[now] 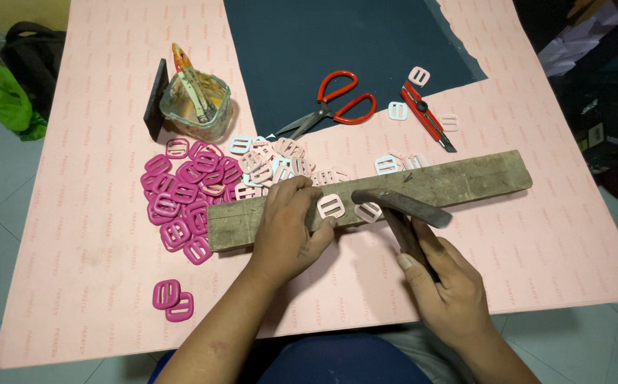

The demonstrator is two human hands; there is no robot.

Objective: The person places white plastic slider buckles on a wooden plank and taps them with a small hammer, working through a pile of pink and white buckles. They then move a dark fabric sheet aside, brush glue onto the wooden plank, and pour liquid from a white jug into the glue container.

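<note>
My left hand presses on a long worn wooden block and pinches a pale pink slide buckle that lies on it. My right hand grips the dark handle of a hammer whose metal head rests across the block just right of that buckle. A second pale buckle lies under the hammer head. A heap of magenta buckles sits left of the block, and a cluster of pale pink and light blue buckles lies behind it.
Red-handled scissors and a red utility knife lie on the pink sheet beside a dark blue sheet. A glass jar with a tool and a dark slab stand back left. Two magenta buckles lie near left.
</note>
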